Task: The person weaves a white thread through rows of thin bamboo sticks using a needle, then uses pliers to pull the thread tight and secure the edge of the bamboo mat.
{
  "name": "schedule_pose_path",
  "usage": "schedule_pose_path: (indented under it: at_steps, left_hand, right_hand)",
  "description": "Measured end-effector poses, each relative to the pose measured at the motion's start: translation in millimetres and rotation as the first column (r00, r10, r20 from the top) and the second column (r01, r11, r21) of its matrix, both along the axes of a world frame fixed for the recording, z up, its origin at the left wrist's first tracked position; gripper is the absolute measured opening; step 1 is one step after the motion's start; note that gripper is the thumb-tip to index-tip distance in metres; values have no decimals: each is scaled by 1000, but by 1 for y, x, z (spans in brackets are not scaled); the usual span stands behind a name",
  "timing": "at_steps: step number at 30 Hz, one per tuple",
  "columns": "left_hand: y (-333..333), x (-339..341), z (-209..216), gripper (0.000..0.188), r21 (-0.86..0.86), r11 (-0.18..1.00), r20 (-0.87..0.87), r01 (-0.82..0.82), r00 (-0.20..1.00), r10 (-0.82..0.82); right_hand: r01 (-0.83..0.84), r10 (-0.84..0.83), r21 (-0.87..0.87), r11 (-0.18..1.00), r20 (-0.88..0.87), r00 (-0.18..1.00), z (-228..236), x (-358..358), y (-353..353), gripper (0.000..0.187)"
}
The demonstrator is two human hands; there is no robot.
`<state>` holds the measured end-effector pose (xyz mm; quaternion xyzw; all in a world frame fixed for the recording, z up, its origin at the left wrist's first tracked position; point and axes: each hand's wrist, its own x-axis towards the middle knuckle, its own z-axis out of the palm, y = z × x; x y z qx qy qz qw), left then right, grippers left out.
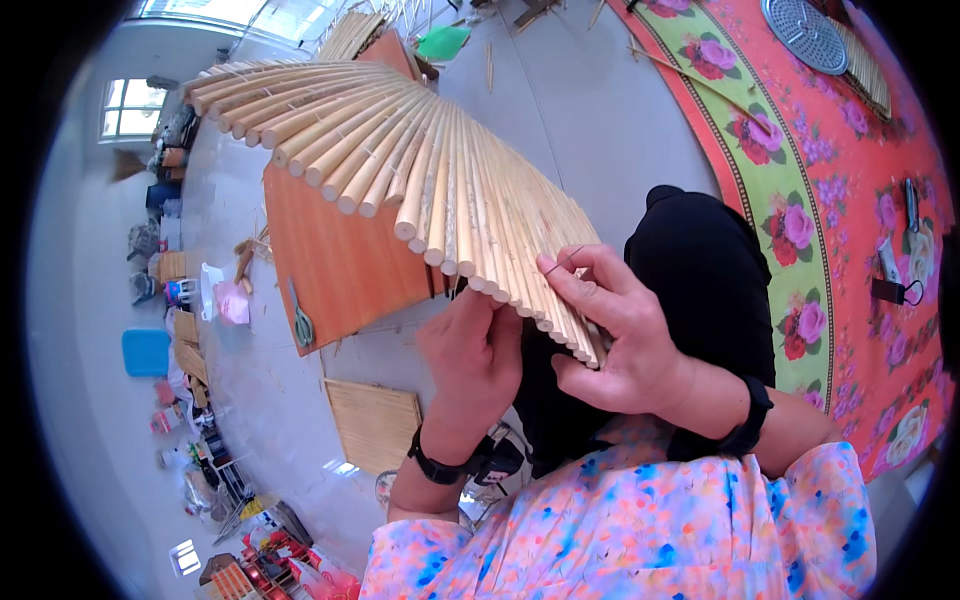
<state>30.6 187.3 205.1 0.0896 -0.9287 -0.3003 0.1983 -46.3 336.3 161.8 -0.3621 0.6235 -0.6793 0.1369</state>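
A long mat of pale round wooden sticks (450,190), strung side by side with thread, fans out from my lap to the far left. My right hand (625,330) grips its near end, the thumb low by the last sticks and the fingers over the top. A thin dark strand or needle (566,261) shows at the right fingertips; which one I cannot tell. My left hand (470,350) is closed under the stick ends at the mat's left edge. Its fingertips are partly hidden, and so is whatever they pinch.
Below the mat is an orange-brown board (345,260) with green-handled scissors (300,318). A smaller stick mat (375,425) lies on the floor. On the right, a flowered red cloth (850,250) bears a round metal tray (806,33) and a black clip (888,290). Household goods line the left wall.
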Motion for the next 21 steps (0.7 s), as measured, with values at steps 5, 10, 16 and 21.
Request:
schedule_pose_path:
  at_steps: [5, 10, 16, 21]
  left_hand:
    - [23, -4, -4, 15, 141, 970, -22, -197, 979, 202]
    - [33, -11, 0, 17, 147, 963, 31, -227, 974, 225]
    - [32, -19, -4, 17, 370, 920, 2, -130, 990, 139]
    - [25, -23, 9, 15, 412, 907, 44, -86, 996, 75]
  right_hand:
    - [24, -25, 49, 999, 26, 999, 0, -3, 4, 71]
    - [73, -72, 41, 997, -25, 997, -2, -5, 6, 71]
    - [147, -144, 10, 989, -133, 981, -4, -6, 7, 66]
    - [91, -83, 120, 989, -73, 994, 4, -9, 10, 65]
